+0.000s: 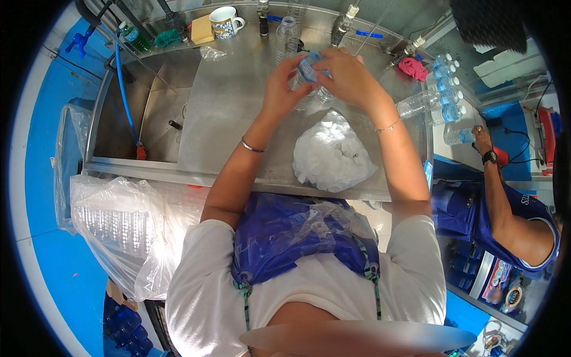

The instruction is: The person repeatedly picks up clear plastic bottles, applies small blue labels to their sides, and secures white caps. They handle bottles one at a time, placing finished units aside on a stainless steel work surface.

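Over the steel counter, both my hands meet around a small light-blue plastic label. My left hand curls its thumb and fingers at the label's left side. My right hand grips it from the right, its fingers partly hiding it. Just below my fingers is a clear plastic bottle, mostly covered by the hands; whether the label is around it I cannot tell. Another clear bottle, uncapped, stands behind my left hand. Nearer me lies a clear plastic bag full of small white pieces that look like caps.
A steel sink with a blue hose is at left. A mug, a yellow sponge and valves line the back. Several capped, labelled bottles stand at right, where a co-worker's hand holds one. Plastic-wrapped bottles sit lower left.
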The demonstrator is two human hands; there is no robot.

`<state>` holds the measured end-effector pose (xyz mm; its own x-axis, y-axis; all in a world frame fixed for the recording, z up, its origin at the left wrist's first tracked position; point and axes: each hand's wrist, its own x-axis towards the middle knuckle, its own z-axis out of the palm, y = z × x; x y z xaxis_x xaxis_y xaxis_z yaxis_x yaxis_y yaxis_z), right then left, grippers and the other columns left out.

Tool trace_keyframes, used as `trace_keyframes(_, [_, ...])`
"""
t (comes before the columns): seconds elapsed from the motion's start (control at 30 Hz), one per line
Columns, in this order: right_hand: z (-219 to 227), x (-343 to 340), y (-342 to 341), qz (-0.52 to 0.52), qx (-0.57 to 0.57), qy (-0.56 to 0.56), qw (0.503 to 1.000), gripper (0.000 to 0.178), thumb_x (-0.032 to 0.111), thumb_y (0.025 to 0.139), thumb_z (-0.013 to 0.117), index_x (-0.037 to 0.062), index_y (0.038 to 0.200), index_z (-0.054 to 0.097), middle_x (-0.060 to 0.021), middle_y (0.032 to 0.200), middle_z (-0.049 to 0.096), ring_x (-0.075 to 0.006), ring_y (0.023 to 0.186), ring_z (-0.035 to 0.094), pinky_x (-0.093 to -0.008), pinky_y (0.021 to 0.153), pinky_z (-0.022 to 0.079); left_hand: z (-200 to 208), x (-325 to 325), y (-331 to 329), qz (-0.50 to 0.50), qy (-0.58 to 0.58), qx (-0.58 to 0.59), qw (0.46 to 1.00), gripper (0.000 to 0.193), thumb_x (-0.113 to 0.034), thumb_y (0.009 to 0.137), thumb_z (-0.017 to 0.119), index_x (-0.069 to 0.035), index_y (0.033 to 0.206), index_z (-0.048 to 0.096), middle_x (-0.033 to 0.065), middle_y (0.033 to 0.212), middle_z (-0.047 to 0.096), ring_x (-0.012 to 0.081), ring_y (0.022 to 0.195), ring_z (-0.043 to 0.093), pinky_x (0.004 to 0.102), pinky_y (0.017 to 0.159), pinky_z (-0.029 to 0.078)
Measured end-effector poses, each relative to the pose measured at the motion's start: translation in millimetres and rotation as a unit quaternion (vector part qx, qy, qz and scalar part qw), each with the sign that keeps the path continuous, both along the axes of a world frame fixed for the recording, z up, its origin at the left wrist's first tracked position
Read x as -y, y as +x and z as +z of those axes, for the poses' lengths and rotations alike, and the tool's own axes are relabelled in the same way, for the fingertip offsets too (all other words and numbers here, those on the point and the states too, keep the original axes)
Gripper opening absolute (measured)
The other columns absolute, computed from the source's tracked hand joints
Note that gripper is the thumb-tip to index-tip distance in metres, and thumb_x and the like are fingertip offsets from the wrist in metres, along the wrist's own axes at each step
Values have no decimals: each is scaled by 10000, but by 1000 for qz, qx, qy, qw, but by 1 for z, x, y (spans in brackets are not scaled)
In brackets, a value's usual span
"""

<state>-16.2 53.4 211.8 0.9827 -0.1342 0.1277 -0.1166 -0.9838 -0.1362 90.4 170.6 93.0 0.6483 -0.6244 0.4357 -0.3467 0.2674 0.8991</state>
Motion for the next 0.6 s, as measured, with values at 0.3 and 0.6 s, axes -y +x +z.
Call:
trace_keyframes(0.3, [-8,16,-3,12,-58,264,963,364,181,917,562,65,1262,578,-157,1154,617,-284,955,629,-353,817,495,-6,-3,1,29,84,111,990,679,-180,650,858,-28,1240,560,158,1155,611,314,1074,597,378,901,475])
trace_keyframes(0.6, [-58,7,7,-27,98,258,961,350,303,791,721,34,1007,657,-169,858,673,-324,783,649,-401,711,495,-67,-5,6,27,100,133,986,644,-213,644,860,-6,1177,563,155,1078,608,354,984,593,401,834,479])
